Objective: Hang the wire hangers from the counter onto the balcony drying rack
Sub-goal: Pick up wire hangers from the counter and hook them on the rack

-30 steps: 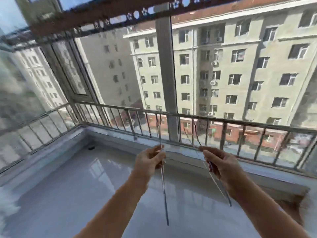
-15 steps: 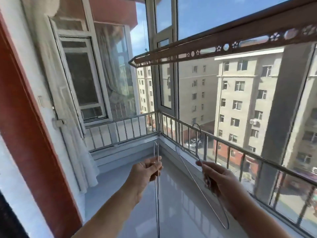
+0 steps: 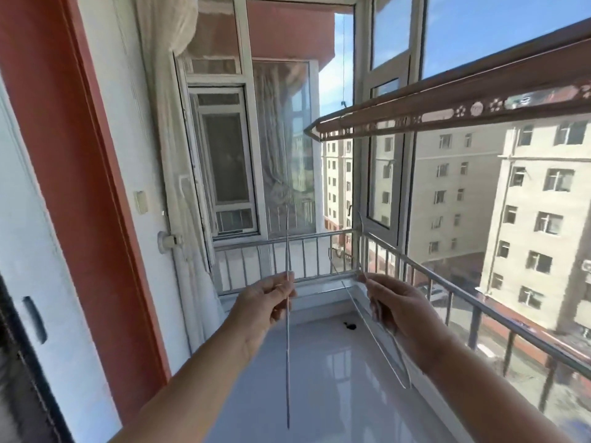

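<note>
Each hand pinched one hanger, left hand (image 3: 267, 306) on an edge-on hanger (image 3: 287, 346), right hand (image 3: 395, 310) on another (image 3: 375, 338), both above the counter (image 3: 319, 378), with the rack (image 3: 447, 115) overhead bare, so hanging remained.

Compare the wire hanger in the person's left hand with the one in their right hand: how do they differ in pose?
The left hand's hanger stands upright and is seen edge-on, like a thin line; the right hand's hanger tilts, its lower end swung right, with its loop showing. The left hand pinches its hanger; the right hand wraps its own. Both are thin silver wire, neither yet on the drying rack.
</note>
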